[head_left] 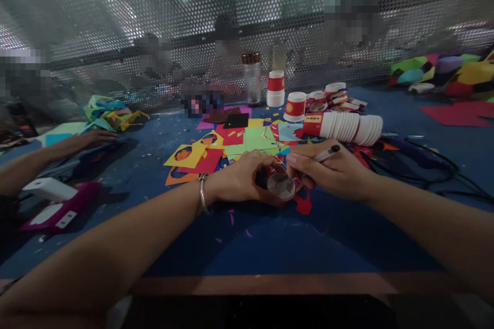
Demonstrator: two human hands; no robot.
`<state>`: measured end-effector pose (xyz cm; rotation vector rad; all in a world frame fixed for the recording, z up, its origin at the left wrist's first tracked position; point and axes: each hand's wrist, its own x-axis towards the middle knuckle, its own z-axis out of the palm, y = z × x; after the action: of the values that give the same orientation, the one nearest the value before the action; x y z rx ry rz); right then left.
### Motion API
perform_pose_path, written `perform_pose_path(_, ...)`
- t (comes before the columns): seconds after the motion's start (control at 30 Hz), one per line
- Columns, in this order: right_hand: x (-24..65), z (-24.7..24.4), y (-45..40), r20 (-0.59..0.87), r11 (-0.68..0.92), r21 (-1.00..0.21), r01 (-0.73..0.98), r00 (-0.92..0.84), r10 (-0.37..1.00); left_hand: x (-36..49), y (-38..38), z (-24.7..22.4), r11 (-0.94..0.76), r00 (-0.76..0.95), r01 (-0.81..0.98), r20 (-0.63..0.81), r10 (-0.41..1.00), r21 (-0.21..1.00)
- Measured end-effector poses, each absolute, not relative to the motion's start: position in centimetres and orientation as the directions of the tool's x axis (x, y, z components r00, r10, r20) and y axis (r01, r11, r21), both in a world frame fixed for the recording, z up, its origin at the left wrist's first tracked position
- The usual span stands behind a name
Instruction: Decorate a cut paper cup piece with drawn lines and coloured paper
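Note:
My left hand [247, 177], with a silver bangle at the wrist, is wrapped round a small cup [281, 187]. The cup lies tilted with its pale round end facing me, and dark marks show on that end. My right hand [328, 169] holds a pen [327, 153] with a dark end pointing up to the right; its tip is hidden by the fingers, close to the cup. Just behind both hands lie coloured paper sheets, among them a green one [260, 139] and a red one [200, 162]. A red paper scrap [304, 204] is beside the cup.
Stacked paper cups [347, 127] lie on their side at the right, near black cables [436, 177]. Upright cups [275, 88] and a glass bottle [252, 82] stand behind. Another person's arm [50, 151] reaches in at left, above a purple-and-white object [64, 211]. The blue table [216, 257] has a wooden edge.

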<state>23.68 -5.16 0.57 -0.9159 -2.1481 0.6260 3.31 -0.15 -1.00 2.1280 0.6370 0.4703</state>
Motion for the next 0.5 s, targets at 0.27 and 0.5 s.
perform_pose_path(0.27, 23.49, 0.34, -5.25, 0.393, 0.609, -0.68, 0.407, -0.499, 0.772, 3.14, -0.05, -0.89, -0.625, 0.816, 0.309, 0.137, 0.561, 0.717)
perform_pose_path(0.5, 23.43, 0.01, -5.27, 0.394, 0.608, -0.699, 0.376, -0.507, 0.767, 3.23, -0.19, -0.73, -0.606, 0.823, 0.296, 0.124, 0.554, 0.738)
